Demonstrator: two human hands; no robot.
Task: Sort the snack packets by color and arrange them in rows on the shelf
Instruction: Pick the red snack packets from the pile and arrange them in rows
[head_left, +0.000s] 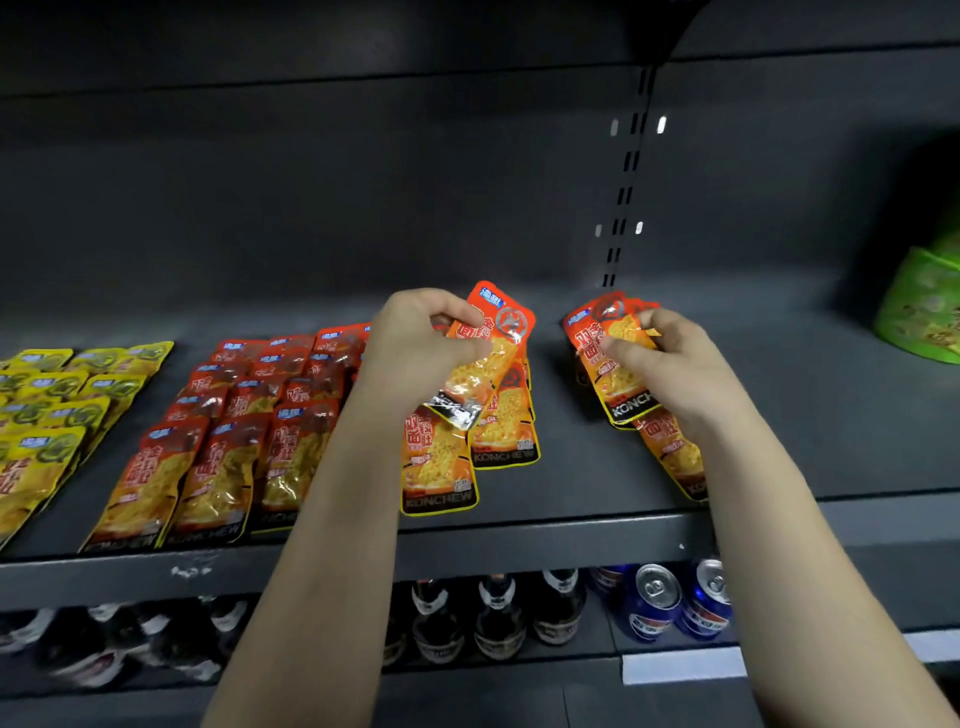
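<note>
Dark grey metal shelf (597, 540), dimly lit; slotted upright (627, 176) set in back panel (311, 208); bottles (498, 618) and cans (657, 603) stocked beneath.

Shop: dark retail shelf (571, 535), snack packets (218, 467) rowed, drinks (654, 603) below.

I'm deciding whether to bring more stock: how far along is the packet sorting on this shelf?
Done: yellow packets lie in rows at the far left, red packets in rows beside them. In hand: the left hand holds one orange packet over a small orange group already laid down; the right hand grips an orange bundle. Left: laying those orange ones into rows.
</note>
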